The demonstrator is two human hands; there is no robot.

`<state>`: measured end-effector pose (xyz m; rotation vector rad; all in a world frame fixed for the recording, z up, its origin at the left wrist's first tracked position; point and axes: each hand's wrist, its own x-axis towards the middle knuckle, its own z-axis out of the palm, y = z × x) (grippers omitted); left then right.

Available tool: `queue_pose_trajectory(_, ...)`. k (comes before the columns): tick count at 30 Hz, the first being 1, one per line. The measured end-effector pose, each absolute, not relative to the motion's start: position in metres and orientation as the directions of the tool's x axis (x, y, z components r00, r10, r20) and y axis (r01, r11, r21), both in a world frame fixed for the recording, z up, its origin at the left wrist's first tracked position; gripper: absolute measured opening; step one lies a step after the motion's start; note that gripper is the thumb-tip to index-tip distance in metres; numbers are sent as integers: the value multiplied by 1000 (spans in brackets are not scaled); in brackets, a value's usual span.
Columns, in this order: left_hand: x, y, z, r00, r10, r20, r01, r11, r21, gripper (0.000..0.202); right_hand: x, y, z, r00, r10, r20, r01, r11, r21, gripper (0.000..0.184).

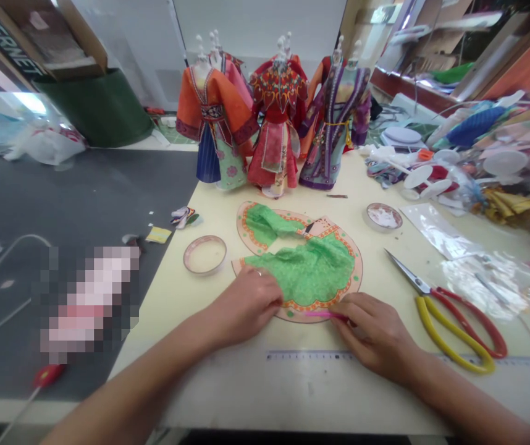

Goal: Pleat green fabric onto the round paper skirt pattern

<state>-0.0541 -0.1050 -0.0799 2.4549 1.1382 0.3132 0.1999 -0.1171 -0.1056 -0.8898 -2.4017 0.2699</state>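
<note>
On the table in front of me lies a curved doll-garment piece point(314, 269) of crinkled green fabric with an orange patterned border and a pale pink outer edge. My left hand point(253, 303) is closed at its lower left edge, a ring on one finger; the fingertips are bent down and what they pinch is hidden. My right hand point(376, 330) is closed at the lower right edge, its fingertips on a slim bright pink strip point(321, 314) that lies along the border. A printed ruler scale point(302, 356) runs just below the piece.
Scissors point(427, 290) with red and yellow handles lie right of my right hand. Two small dishes point(204, 254) point(384, 217) flank the garment piece. Several robed dolls point(278, 123) stand behind. Plastic bags point(482, 287) lie at right, and a pixelated object point(91, 303) at left.
</note>
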Motion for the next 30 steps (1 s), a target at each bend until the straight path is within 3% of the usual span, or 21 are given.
queue_pose_trajectory(9,-47,-107,-91,635,768,82,654,-591,471,16,195,-117,-108,-602,634,486,513,773,-373,14)
queue_pose_trajectory(30,-41,-105,-97,548,836,30,722,-492,487,16,194,-115,-110,-635,633,443,499,774,-391,14)
